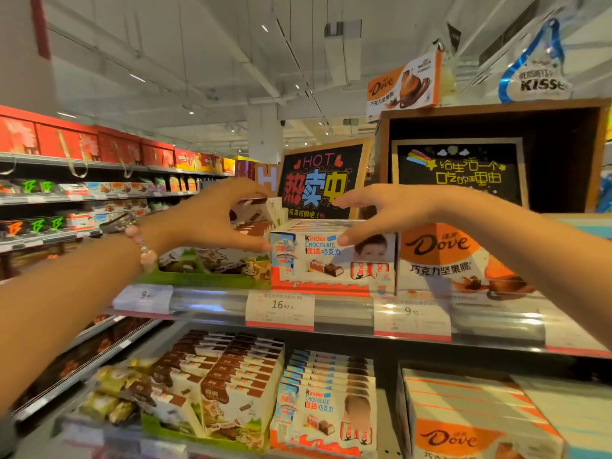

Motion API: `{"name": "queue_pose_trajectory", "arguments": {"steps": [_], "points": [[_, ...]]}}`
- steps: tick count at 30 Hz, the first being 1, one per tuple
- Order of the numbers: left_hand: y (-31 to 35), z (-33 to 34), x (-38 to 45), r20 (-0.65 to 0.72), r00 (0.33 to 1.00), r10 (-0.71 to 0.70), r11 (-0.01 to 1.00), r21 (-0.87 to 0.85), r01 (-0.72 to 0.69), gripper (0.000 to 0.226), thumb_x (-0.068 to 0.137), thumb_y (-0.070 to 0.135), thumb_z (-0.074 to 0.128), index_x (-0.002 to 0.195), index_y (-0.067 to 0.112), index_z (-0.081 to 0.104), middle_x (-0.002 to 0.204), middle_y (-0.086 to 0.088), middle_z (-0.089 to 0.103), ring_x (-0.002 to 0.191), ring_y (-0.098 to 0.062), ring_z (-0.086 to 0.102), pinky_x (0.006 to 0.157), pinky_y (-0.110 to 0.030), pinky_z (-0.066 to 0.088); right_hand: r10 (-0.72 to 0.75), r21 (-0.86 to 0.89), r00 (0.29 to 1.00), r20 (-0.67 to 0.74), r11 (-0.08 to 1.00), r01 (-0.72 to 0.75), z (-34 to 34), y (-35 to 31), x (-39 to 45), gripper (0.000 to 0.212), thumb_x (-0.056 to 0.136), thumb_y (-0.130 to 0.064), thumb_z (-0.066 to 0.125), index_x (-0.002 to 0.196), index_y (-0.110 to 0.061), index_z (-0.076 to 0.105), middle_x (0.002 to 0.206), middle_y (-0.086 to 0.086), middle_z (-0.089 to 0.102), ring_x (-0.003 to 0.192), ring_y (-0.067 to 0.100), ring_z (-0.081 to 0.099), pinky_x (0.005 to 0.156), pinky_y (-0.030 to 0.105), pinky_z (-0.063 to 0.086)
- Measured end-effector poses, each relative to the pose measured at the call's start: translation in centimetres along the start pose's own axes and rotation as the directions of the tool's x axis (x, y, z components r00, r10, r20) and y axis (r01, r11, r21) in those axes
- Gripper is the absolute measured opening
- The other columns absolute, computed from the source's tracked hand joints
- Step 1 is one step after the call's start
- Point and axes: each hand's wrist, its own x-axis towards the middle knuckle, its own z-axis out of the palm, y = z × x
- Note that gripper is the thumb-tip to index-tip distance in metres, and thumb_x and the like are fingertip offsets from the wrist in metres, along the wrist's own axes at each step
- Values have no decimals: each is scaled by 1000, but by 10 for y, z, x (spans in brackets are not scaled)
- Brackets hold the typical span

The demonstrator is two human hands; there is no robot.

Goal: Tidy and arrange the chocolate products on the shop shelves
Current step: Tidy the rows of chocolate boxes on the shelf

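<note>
Fronting shelf: upright white-orange Kinder Chocolate boxes (332, 260)

Open air above the Kinder boxes (332, 256), but the Dove carton (443, 256) crowds the right and the cow-print tray (212, 263) seemingly touches left.

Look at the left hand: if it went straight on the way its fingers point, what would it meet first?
Probably the Kinder box: the left hand points right, its thumb tip about at the box's left edge, though depth is unclear.
</note>
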Motion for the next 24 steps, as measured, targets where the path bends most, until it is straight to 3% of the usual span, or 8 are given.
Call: {"name": "queue_pose_trajectory", "arguments": {"steps": [4, 6, 9, 13, 16, 18, 21, 24], "points": [[-28, -7, -22, -37, 997, -66, 997, -32, 64, 74, 47, 65, 71, 111, 38, 46, 125, 11, 47, 109, -9, 46, 83, -20, 36, -203, 92, 956, -214, 970, 226, 14, -34, 20, 76, 75, -52, 66, 139, -25, 36, 144, -7, 39, 120, -1, 38, 88, 9, 32], [-44, -11, -30, -8, 996, -83, 996, -15, 83, 70, 47, 62, 75, 106, 39, 46, 124, 10, 47, 109, -8, 47, 85, -16, 38, -286, 55, 912, -295, 947, 315, 23, -53, 31, 65, 80, -40, 69, 136, -25, 39, 141, -5, 41, 123, 4, 40, 94, 15, 37], [-65, -14, -37, 23, 997, -80, 996, 34, 79, 64, 51, 56, 79, 104, 41, 46, 125, 11, 47, 109, -7, 44, 82, -11, 33, -371, -37, 872, -318, 924, 380, 35, -76, 48, 60, 78, -38, 72, 130, -25, 44, 140, -3, 36, 127, 9, 34, 104, 26, 31], [-84, -19, -32, 94, 994, -64, 997, 40, 60, 60, 60, 57, 73, 112, 41, 50, 124, 14, 48, 112, -7, 45, 86, -15, 34, -297, -170, 919, -259, 951, 260, 44, -85, 72, 62, 73, -50, 72, 125, -25, 50, 149, 1, 26, 133, 17, 31, 101, 27, 30], [-94, -19, -22, 137, 988, -71, 997, 28, 68, 67, 61, 65, 67, 120, 39, 51, 126, 11, 51, 113, -11, 49, 94, -28, 40, -209, -103, 940, -269, 977, 188, 40, -88, 87, 57, 74, -46, 73, 121, -20, 55, 123, -5, 48, 109, 10, 46, 81, 16, 36], [-98, -18, -12, 131, 990, -47, 999, 23, 45, 61, 67, 60, 69, 120, 37, 51, 123, 10, 54, 111, -13, 52, 94, -32, 43, -148, -49, 953, -266, 989, 140, 34, -89, 96, 48, 75, -43, 73, 115, -20, 58, 112, -9, 50, 100, 6, 46, 73, 15, 35], [-101, -13, 5, 195, 980, -29, 1000, 1, 30, 57, 75, 48, 71, 124, 32, 47, 123, 10, 51, 109, -12, 52, 90, -27, 42, -52, 40, 979, -196, 997, 61, 28, -87, 107, 33, 78, -37, 71, 104, -20, 59, 110, -6, 53, 100, 10, 49, 73, 16, 38], [-105, -12, 12, 300, 954, 2, 999, -52, 15, 71, 72, 48, 72, 129, 31, 34, 120, 13, 46, 101, -3, 50, 81, -15, 38, 13, 113, 993, -117, 994, 1, 30, -88, 113, 30, 84, -28, 66, 107, -12, 57, 111, -1, 50, 106, 19, 50, 78, 22, 40]]}}
